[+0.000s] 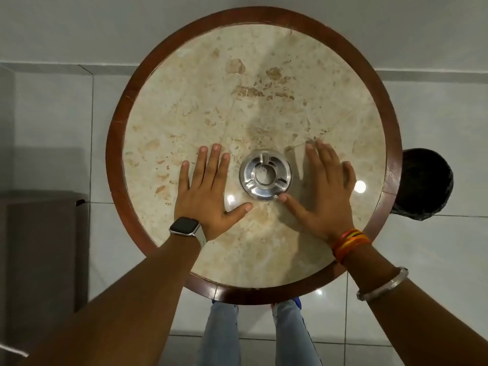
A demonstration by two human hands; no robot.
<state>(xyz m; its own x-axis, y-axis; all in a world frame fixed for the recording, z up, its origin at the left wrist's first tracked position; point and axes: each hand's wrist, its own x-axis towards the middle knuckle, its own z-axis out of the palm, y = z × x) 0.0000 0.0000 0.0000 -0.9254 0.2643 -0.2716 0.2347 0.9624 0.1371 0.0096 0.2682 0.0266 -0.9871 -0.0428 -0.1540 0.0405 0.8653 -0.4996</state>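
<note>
A: Where does the ashtray sit?

B: The ashtray (265,175) stands on the marble near the middle of the table (116,143), a little toward the person, right between the two hands.

A: And the hands?

B: Both lie flat, palms down. The left hand (208,191) rests just beside the ashtray with its fingers straight and spread apart, holding nothing. The right hand (326,196) is on the other side, fingers straight and closer together; its thumb (286,198) reaches in to the near rim. I cannot tell whether it touches.

A: So the lift has not begun?

B: I judge not. To do it well, I would bring one hand over the rim and pinch it with thumb and fingers on opposite sides, then raise it level. The steel looks smooth and the marble glossy, so a push from one side would likely just slide it.

A: Anything in the bowl?

B: A greyish smear, too unclear to name. Keeping it level is the safe choice.

A: What else is about?

B: A watch (184,226) on the left wrist, coloured threads (350,241) and a bangle (383,283) on the right arm. A black bin (422,183) stands on the floor just past the table's right edge, and a brown box (42,247) stands on the left.

A: Obstacles?

B: None between the hands and the ashtray; only the bangle might knock the wooden rim.
</note>
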